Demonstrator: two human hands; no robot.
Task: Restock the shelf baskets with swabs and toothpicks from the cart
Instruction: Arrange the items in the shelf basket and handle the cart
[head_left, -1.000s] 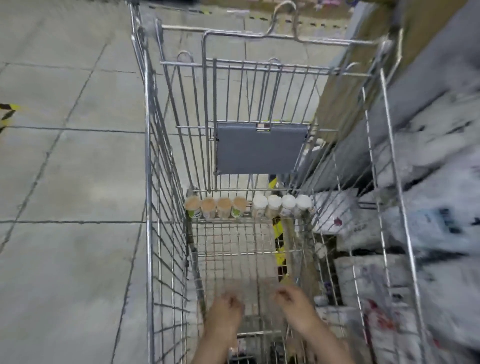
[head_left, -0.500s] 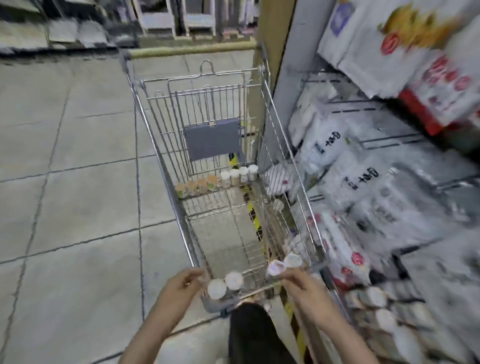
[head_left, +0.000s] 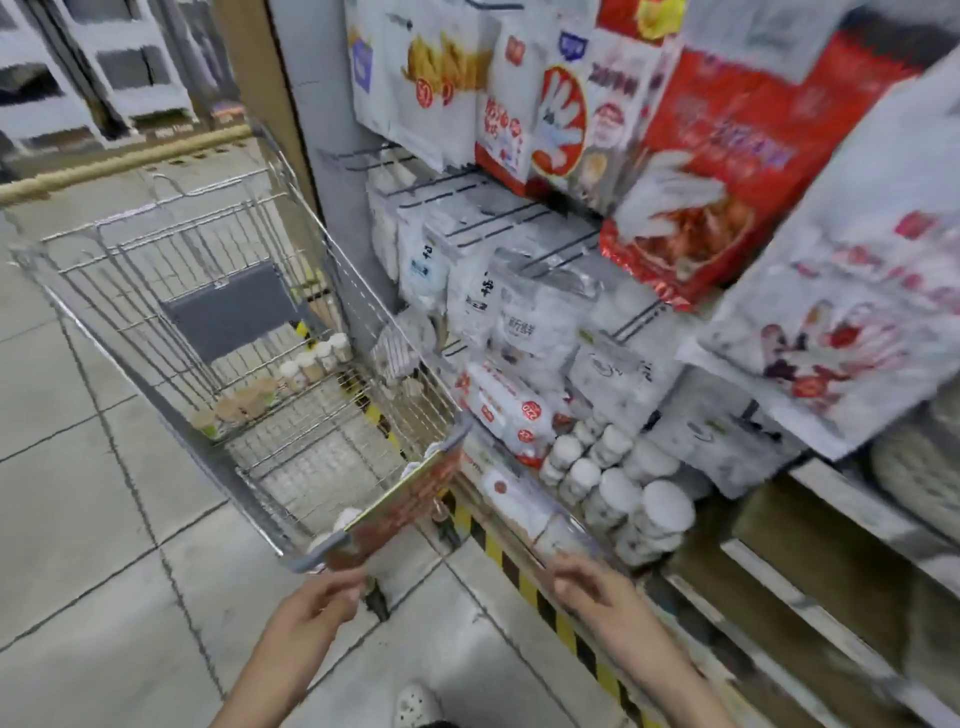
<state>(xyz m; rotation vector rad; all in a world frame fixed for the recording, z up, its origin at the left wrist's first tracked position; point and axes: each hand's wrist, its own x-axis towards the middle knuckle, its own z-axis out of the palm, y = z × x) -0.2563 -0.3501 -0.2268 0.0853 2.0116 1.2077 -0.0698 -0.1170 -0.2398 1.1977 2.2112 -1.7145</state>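
Observation:
The wire cart (head_left: 291, 525) stands left of the shelf, its red handle (head_left: 410, 499) nearest me. Tan-lidded and white-lidded jars (head_left: 280, 384) line its raised rack. My left hand (head_left: 322, 603) is below the handle with curled fingers, and two white-lidded jars (head_left: 337, 525) show just above it; the blur hides the grip itself. My right hand (head_left: 587, 587) reaches toward the low shelf basket (head_left: 519, 525), fingers around a blurred clear jar (head_left: 566, 538). White-lidded jars (head_left: 618, 493) stand stacked in that basket.
White bagged goods (head_left: 524, 322) fill the shelf above the basket, and red and white packets (head_left: 711, 156) hang higher up. A yellow-black striped strip (head_left: 524, 582) runs along the shelf base. Grey tiled floor (head_left: 104, 519) lies to the left. My shoe (head_left: 415, 701) shows at the bottom.
Both hands have come up out of the cart with jars and moved back and right, toward the shelf. My view has swung up and right from the cart onto the shelf.

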